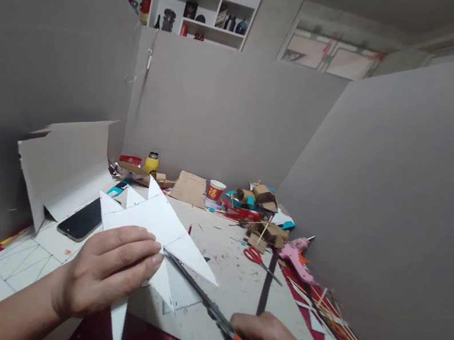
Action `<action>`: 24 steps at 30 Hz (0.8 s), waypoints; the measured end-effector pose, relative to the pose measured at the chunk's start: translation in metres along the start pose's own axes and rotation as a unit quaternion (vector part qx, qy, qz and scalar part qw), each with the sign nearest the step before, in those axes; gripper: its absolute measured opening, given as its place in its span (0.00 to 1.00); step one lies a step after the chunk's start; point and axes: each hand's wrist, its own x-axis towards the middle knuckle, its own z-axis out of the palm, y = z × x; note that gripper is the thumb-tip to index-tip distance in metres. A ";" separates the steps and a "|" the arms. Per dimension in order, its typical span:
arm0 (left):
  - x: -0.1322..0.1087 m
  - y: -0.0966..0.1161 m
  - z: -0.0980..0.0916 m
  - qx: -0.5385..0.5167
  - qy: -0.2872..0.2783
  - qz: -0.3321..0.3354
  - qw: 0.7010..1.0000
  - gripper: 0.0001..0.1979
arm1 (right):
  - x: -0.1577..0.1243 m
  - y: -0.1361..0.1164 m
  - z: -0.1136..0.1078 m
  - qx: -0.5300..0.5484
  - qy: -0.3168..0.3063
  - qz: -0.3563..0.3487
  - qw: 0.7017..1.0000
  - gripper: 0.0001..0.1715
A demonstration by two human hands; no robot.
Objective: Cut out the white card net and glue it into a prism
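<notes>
My left hand [115, 267] is closed on a white card cutout [154, 213] with several long pointed triangles around it. Pencil lines run across the card. In my right hand [268, 339] is a pair of scissors [209, 300] with orange-red handles. The blade tips meet the card just right of my left fingertips, at the notch between two points. One point hangs down below my left hand. Whether the blades are closed is hard to make out.
A pale board [231, 246] lies on a red cloth. A phone [81, 219] and folded white card [70, 167] are at left. Red scissors [254, 254], a pink glue gun [296, 260], cardboard scraps [271, 233] and thin sticks lie right. A paper cup [216, 191] stands behind.
</notes>
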 end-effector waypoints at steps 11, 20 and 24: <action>-0.009 -0.001 0.006 -0.007 -0.010 0.046 0.999 0.11 | 0.006 0.013 0.002 0.059 -0.050 -0.047 0.996 0.32; -0.008 -0.001 0.004 0.013 -0.013 0.060 0.998 0.12 | 0.008 0.010 0.005 0.187 -0.101 -0.031 0.977 0.39; -0.005 -0.001 0.002 0.038 -0.024 0.076 0.996 0.12 | 0.010 0.008 0.006 0.228 -0.130 -0.050 0.964 0.43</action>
